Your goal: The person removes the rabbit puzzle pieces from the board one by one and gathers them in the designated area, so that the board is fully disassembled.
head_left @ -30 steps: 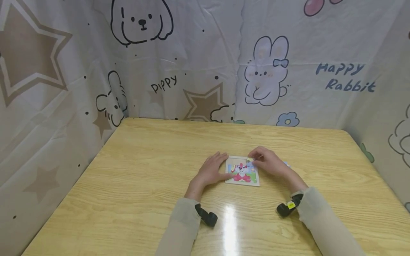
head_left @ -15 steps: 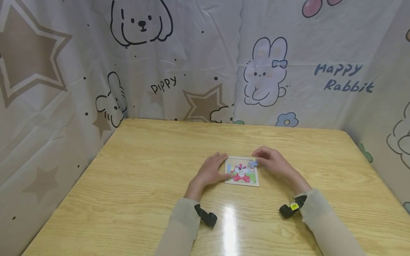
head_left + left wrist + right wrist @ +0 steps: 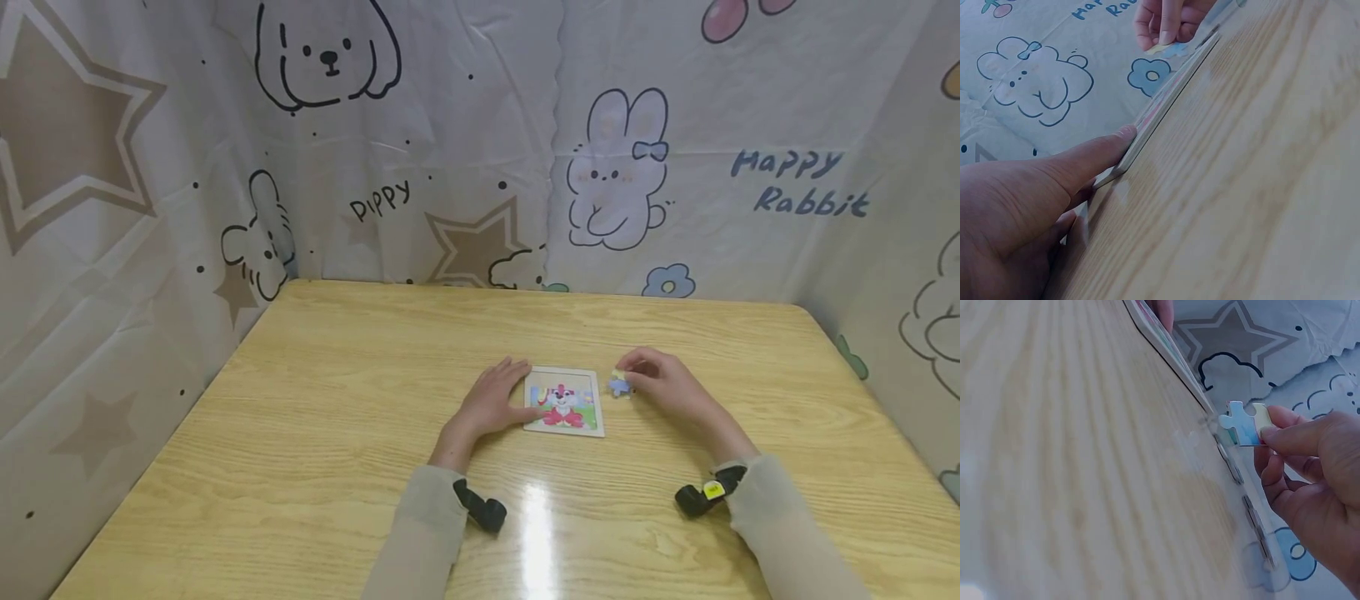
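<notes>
A square puzzle tray [image 3: 558, 377] lies on the table, its lower part filled with a pink-and-white cartoon animal picture and its upper strip bare. At its left side my left hand [image 3: 486, 407] steadies it, thumb laid over the near left edge, fingertips by the far left corner. The left wrist view shows that thumb on the tray's rim [image 3: 1127, 164]. Just right of the tray, my right hand [image 3: 667, 390] pinches a blue and yellow jigsaw piece [image 3: 1244, 427] between thumb and index finger. The other right fingers are curled.
In the right wrist view, several loose jigsaw pieces [image 3: 1254, 519] lie flat on the wooden table [image 3: 360, 467] near the right hand. A cartoon-printed curtain [image 3: 450, 150] borders the table's back and sides.
My right hand has drawn away from the tray's upper right corner to the right, carrying the jigsaw piece with it. The left hand stays on the tray.
</notes>
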Demonstrator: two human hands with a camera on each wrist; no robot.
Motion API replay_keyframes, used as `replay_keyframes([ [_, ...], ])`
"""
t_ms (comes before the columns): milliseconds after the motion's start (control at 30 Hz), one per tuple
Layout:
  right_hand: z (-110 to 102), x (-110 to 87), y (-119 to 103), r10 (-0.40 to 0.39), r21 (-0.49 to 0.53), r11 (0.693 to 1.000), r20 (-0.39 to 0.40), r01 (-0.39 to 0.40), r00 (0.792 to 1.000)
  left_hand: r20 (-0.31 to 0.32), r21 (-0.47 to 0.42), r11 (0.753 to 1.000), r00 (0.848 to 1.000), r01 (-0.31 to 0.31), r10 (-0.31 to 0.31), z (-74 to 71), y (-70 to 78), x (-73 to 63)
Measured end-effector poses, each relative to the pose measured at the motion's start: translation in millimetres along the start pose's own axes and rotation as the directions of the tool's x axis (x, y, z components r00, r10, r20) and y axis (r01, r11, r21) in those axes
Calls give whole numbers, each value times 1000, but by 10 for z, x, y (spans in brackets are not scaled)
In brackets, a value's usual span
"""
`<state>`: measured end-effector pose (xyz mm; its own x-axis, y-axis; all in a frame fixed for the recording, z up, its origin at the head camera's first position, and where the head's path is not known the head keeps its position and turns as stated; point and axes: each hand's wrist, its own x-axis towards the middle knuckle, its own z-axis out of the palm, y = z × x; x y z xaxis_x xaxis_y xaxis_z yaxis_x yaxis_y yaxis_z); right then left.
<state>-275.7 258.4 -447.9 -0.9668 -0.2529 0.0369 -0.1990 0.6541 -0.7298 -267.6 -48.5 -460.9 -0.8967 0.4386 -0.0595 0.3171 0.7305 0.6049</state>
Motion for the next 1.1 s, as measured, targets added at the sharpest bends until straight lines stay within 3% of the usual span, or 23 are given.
replay_keyframes([
  [500,-226,-187,248,45,-19,999,-41,-46,998,5,3,1000,1000,9,-9,22,-29,1],
  [833,-372,-301,376,-12,-52,999,-96,7,995,0,-2,1000,1000,5,-5,7,-14,-1],
  [1100,-478,-357,480,12,-79,997,-112,-21,994,-2,-14,1000,1000,8,-8,-6,7,-9],
])
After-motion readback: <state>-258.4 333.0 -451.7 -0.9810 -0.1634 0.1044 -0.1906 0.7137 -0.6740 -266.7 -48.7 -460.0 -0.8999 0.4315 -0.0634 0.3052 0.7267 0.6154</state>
